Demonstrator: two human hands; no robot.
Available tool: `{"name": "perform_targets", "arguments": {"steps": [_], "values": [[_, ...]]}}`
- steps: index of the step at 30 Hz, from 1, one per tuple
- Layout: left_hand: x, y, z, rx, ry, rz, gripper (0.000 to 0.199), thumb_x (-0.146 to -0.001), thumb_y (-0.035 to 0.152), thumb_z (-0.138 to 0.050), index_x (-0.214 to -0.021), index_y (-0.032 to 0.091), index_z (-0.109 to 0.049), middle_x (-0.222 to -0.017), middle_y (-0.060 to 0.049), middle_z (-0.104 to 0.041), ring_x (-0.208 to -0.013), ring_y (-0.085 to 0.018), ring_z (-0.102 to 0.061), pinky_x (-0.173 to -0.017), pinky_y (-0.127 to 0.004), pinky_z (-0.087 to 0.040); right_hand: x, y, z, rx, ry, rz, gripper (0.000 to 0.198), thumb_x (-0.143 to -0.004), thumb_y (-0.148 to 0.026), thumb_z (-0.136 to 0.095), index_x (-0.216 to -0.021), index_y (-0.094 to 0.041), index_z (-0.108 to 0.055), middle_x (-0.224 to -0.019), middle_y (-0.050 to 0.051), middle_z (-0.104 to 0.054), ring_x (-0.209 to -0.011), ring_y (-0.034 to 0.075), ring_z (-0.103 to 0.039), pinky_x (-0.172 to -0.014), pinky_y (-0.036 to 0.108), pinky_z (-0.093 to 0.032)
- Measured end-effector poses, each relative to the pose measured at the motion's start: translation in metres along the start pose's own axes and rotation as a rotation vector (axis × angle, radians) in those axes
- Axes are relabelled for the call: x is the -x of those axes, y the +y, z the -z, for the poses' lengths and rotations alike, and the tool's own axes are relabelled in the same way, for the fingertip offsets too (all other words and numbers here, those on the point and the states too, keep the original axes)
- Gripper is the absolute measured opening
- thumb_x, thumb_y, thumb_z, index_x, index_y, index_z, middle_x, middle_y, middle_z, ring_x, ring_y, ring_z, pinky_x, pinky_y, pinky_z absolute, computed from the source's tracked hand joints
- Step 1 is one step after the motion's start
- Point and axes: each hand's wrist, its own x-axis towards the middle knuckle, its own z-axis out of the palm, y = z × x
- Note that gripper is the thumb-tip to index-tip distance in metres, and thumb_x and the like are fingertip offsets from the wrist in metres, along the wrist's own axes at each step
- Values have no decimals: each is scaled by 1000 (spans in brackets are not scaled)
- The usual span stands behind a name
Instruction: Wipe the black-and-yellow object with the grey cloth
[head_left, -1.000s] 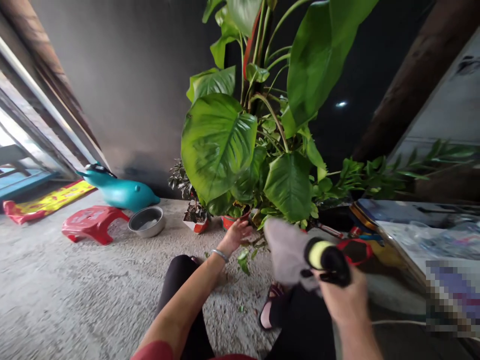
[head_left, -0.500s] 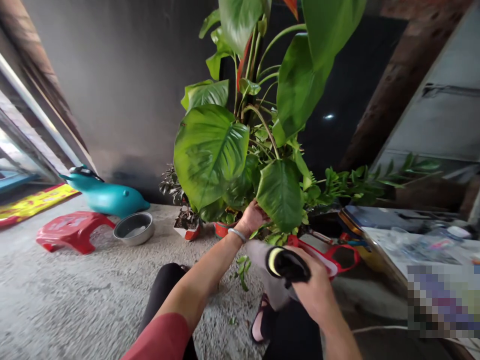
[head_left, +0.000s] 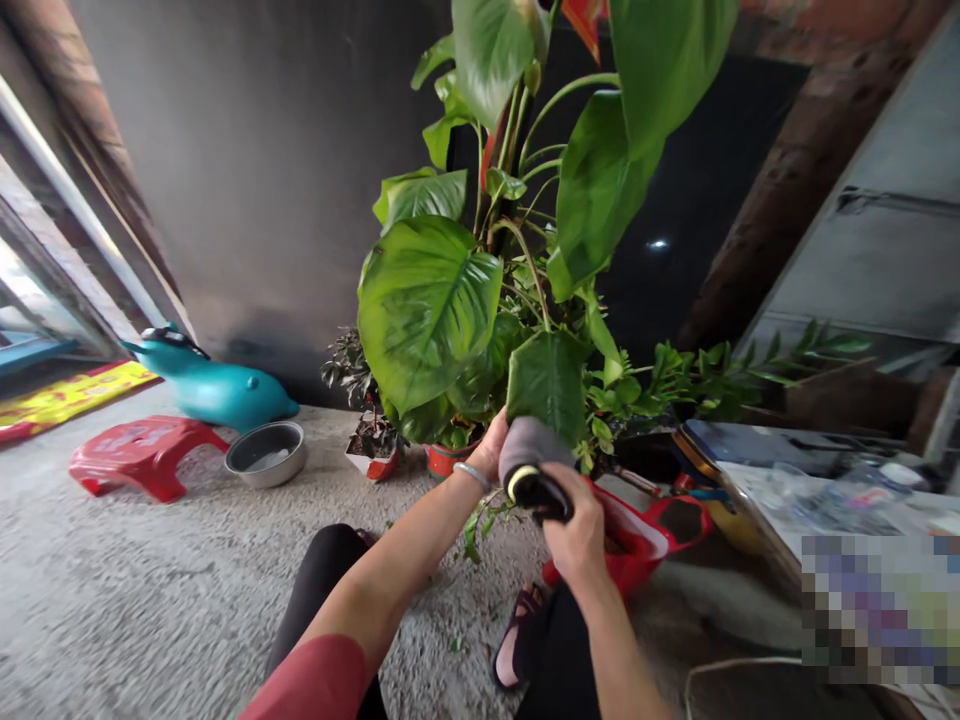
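Observation:
My left hand (head_left: pixel 489 452), with a pale bangle on the wrist, is at the lower left edge of a broad green leaf (head_left: pixel 546 385). Its fingers are hidden behind the leaf and the grey thing. My right hand (head_left: pixel 581 525) is closed around the black part of a grey, rounded thing (head_left: pixel 529 445) with a pale yellow ring. Motion blurs it, and I cannot make out its kind. Its grey end overlaps the lower part of the leaf; whether they touch is unclear. The large potted plant (head_left: pixel 431 310) stands in an orange-red pot (head_left: pixel 446 460).
On the concrete floor at left are a red stool (head_left: pixel 146 445), a grey bowl (head_left: pixel 266 455) and a teal ride-on toy (head_left: pixel 217 390). A small potted plant (head_left: pixel 371 440) stands beside the large one. A red container (head_left: pixel 637 540) and a cluttered table (head_left: pixel 780 500) are at right.
My right hand has moved up and left with the grey thing, which now overlaps the leaf. The leaf has shifted slightly left. More of the red container shows.

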Motion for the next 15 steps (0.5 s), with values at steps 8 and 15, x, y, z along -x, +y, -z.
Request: {"name": "perform_targets", "arguments": {"steps": [8, 15], "values": [[67, -10, 135, 35, 193, 105, 43, -105, 50, -51, -118, 14, -69, -101, -18, -80, -85, -29, -77, -83, -42, -57, 61, 19, 7, -40, -178, -295, 30, -71, -32, -66, -96, -24, -82, -96, 12, -86, -96, 35, -83, -88, 45, -69], [123, 88, 197, 167, 605, -371, 37, -109, 48, -42, -115, 20, -67, -85, -5, -74, -71, -22, -72, -80, -38, -58, -26, -75, 17, -176, -235, 161, 48, -69, -11, -57, -107, -26, -82, -109, 5, -85, -104, 26, -80, -101, 42, -64]]}}
